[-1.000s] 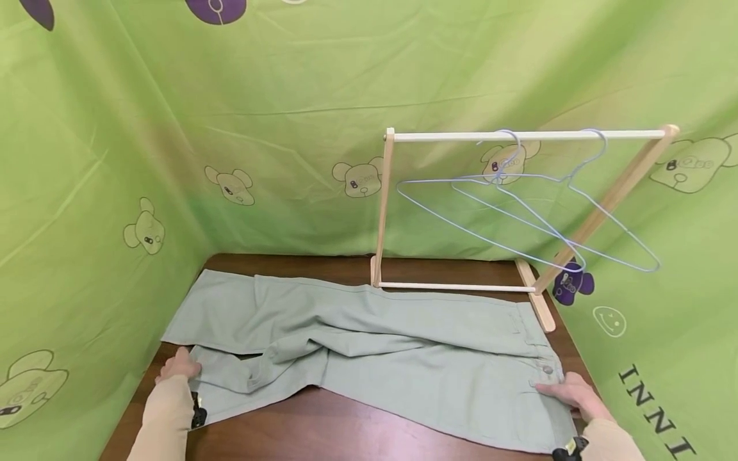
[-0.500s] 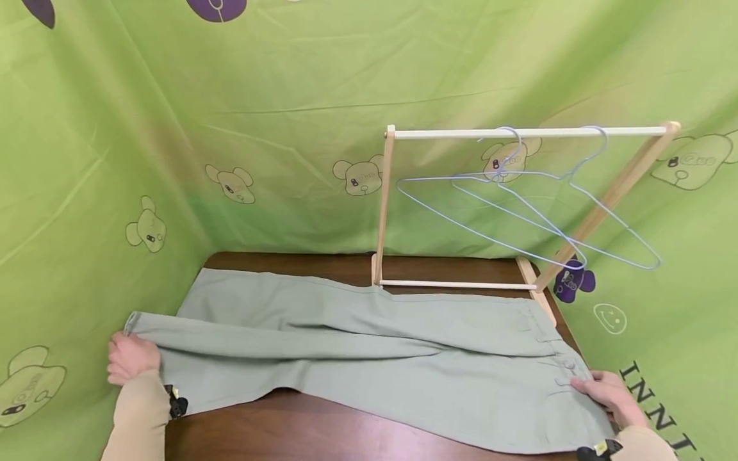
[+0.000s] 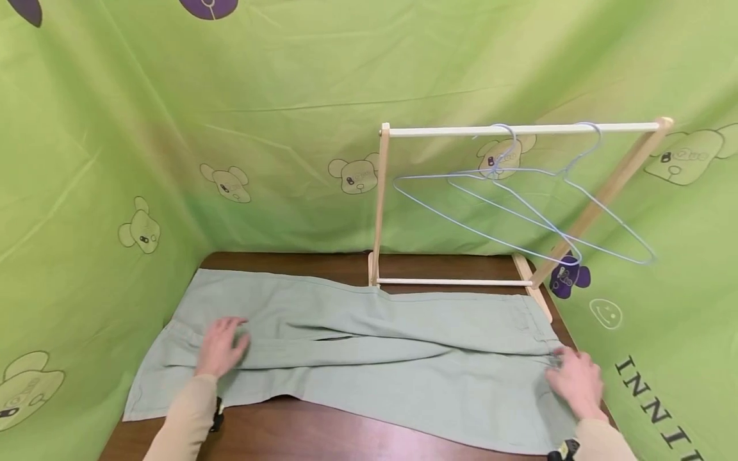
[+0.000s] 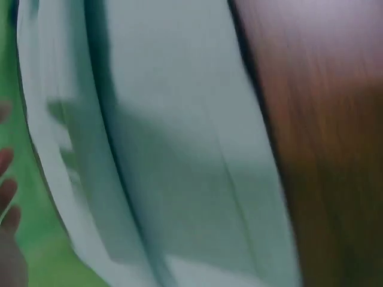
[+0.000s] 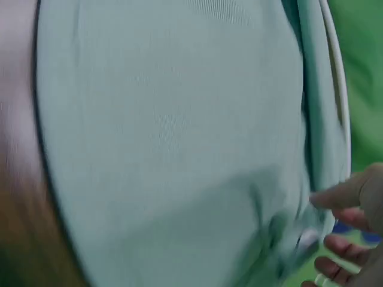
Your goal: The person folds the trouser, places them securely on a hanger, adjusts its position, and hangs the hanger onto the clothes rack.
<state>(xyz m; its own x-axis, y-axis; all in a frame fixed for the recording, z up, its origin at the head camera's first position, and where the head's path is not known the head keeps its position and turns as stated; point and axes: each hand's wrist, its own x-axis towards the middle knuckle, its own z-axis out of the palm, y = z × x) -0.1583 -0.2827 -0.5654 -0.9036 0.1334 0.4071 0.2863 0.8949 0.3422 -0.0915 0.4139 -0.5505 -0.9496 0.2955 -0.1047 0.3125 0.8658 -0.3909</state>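
Note:
Pale green trousers (image 3: pixel 392 384) lie lengthwise across the table, legs to the left and waistband to the right. A long fold runs along their middle. My left hand (image 3: pixel 220 349) is over the leg part, fingers spread and holding nothing; in the left wrist view its fingers (image 4: pixel 7 191) show at the left edge, apart from the cloth, which bears the hand's shadow. At the waistband is my right hand (image 3: pixel 578 383). In the right wrist view, its thumb and fingers (image 5: pixel 341 196) are parted beside the button (image 5: pixel 308 238); whether they touch the cloth I cannot tell.
A wooden rack (image 3: pixel 380 205) stands at the table's back right, with two thin lilac hangers (image 3: pixel 478 224) on its top bar. Green printed cloth (image 3: pixel 277 96) encloses the back and sides. Bare brown table (image 3: pixel 300 432) shows along the front.
My left hand has let go of the leg hem, which now lies flat at the left, and moved right. My right hand has loosened from the waistband and shifted left and slightly up.

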